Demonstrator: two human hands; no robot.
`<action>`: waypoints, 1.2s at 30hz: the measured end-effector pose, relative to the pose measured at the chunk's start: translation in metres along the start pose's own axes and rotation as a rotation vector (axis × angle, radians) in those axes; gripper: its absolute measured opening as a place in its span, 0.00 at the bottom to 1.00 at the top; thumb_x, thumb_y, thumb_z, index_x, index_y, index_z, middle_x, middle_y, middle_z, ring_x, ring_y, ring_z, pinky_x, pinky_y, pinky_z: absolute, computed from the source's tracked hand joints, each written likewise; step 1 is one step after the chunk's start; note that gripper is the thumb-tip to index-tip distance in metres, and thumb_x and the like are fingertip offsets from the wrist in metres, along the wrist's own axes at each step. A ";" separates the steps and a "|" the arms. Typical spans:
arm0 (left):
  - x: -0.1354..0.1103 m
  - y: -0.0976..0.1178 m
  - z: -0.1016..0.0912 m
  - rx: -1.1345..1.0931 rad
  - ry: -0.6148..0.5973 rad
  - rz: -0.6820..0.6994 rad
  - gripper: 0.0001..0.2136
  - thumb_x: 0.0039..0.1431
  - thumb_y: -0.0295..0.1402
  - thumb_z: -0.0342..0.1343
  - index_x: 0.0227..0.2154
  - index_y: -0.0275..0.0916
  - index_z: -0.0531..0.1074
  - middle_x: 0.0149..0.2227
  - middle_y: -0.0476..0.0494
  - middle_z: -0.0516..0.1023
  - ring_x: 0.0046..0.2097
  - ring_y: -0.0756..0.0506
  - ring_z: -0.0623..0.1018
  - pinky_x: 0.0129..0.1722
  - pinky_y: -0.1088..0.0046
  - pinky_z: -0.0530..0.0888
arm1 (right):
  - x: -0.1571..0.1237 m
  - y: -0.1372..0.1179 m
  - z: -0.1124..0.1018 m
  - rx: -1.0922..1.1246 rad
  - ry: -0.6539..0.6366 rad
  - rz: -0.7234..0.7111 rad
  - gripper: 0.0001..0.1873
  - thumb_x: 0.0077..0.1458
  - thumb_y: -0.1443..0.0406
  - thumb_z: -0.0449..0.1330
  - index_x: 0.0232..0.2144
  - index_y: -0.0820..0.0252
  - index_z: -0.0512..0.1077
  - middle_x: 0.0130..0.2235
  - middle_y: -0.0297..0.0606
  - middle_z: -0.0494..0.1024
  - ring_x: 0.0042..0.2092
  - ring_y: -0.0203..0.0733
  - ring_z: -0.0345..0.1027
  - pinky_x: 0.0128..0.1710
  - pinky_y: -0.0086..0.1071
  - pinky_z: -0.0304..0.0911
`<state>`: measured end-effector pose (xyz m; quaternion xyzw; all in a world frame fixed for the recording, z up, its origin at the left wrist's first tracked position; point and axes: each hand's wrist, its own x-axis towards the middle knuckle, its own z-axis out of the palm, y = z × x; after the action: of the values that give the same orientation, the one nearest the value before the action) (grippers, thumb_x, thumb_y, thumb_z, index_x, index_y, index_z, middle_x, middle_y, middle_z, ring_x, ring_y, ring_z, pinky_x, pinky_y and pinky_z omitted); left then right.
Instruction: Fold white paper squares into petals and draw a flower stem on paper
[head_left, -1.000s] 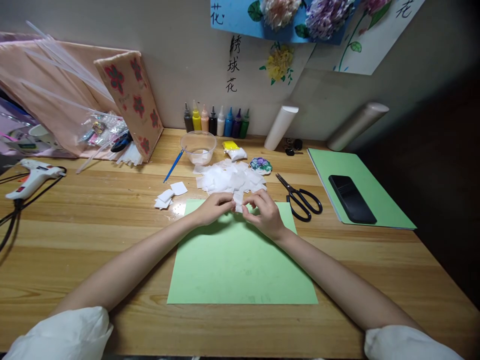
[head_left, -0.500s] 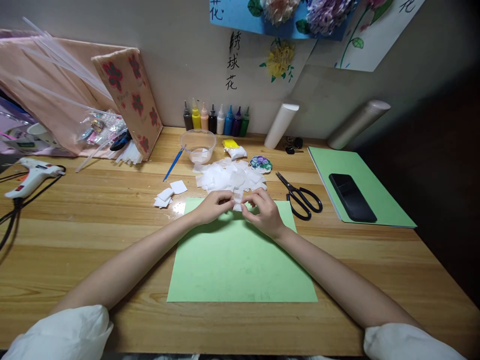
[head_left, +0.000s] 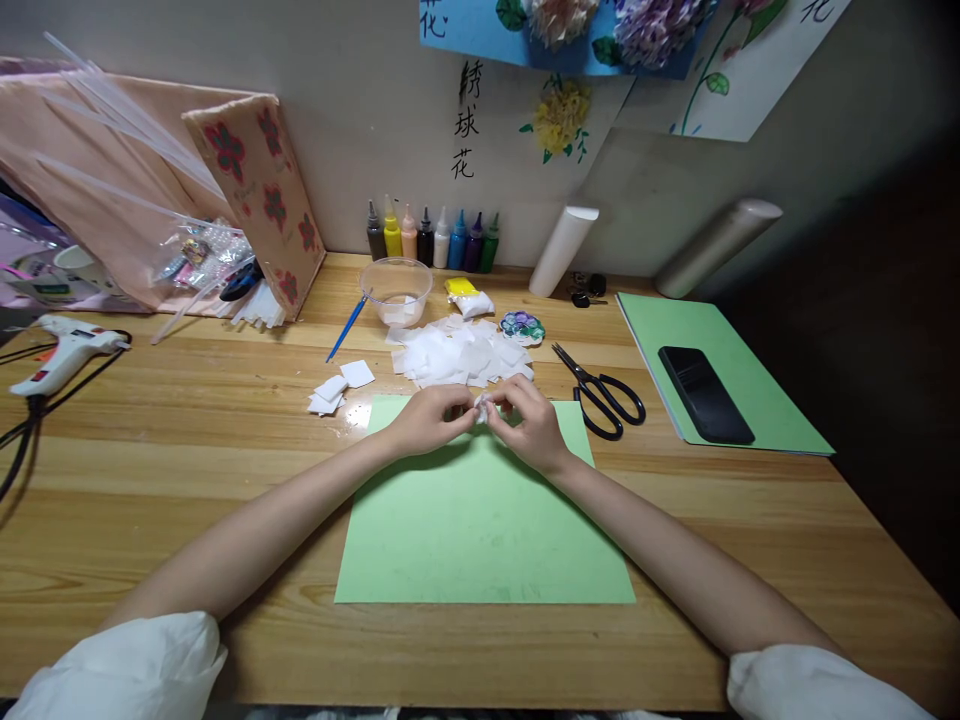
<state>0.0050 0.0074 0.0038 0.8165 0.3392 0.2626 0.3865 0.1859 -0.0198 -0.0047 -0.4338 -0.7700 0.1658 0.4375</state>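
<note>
Between my two hands is a small crumpled piece of white tissue paper (head_left: 482,408), partly hidden by the fingers. My left hand (head_left: 433,418) pinches it from the left with thumb and forefinger. From the right, the fingertips of my right hand (head_left: 525,420) are closed on the same piece. Both hands are over the far edge of a green sheet of paper (head_left: 480,520) lying flat on the wooden table. Just beyond them spreads a pile of white tissue paper pieces (head_left: 457,352).
Black-handled scissors (head_left: 604,395) lie right of my hands. White paper squares (head_left: 330,392), a blue pen-like tool (head_left: 347,328) and a clear bowl (head_left: 396,290) are to the left. A glue gun (head_left: 71,350) sits far left. A phone (head_left: 705,395) rests on green sheets at right.
The white tissue piece, flatter and more spread before, is now bunched up small between the fingertips. My left hand has shifted slightly right, closer to my right hand.
</note>
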 end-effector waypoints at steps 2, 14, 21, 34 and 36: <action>0.001 -0.002 -0.001 -0.050 0.041 -0.059 0.12 0.58 0.37 0.48 0.24 0.35 0.67 0.23 0.51 0.66 0.27 0.52 0.63 0.28 0.77 0.60 | 0.001 0.002 -0.001 0.017 0.056 0.068 0.05 0.54 0.69 0.55 0.27 0.58 0.66 0.28 0.34 0.65 0.29 0.37 0.60 0.28 0.31 0.58; 0.004 -0.006 -0.005 -0.247 0.091 -0.198 0.12 0.57 0.36 0.48 0.22 0.35 0.67 0.23 0.51 0.68 0.26 0.52 0.66 0.27 0.78 0.62 | 0.002 0.013 0.001 0.017 0.137 0.189 0.14 0.56 0.65 0.55 0.46 0.57 0.63 0.40 0.41 0.67 0.41 0.42 0.64 0.37 0.35 0.64; 0.005 -0.006 -0.006 -0.244 0.063 -0.185 0.12 0.56 0.34 0.47 0.22 0.34 0.68 0.22 0.51 0.68 0.27 0.52 0.66 0.29 0.77 0.62 | 0.000 0.000 0.001 -0.049 -0.103 -0.029 0.08 0.57 0.68 0.54 0.41 0.56 0.68 0.36 0.40 0.72 0.40 0.44 0.64 0.38 0.38 0.62; 0.004 -0.004 -0.007 -0.222 0.005 -0.178 0.15 0.58 0.39 0.47 0.23 0.34 0.69 0.23 0.51 0.68 0.27 0.52 0.66 0.28 0.77 0.62 | -0.001 0.001 0.000 0.007 -0.045 -0.004 0.09 0.56 0.69 0.56 0.40 0.54 0.72 0.35 0.38 0.72 0.39 0.42 0.66 0.37 0.37 0.64; 0.004 -0.003 -0.007 -0.230 -0.001 -0.178 0.16 0.58 0.40 0.46 0.23 0.34 0.69 0.23 0.50 0.67 0.27 0.52 0.66 0.28 0.77 0.62 | -0.001 0.001 0.000 0.005 -0.037 -0.013 0.10 0.56 0.69 0.56 0.40 0.54 0.72 0.34 0.38 0.72 0.38 0.42 0.66 0.36 0.36 0.64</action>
<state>0.0016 0.0152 0.0057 0.7338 0.3776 0.2641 0.4992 0.1863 -0.0201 -0.0057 -0.4245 -0.7804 0.1727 0.4253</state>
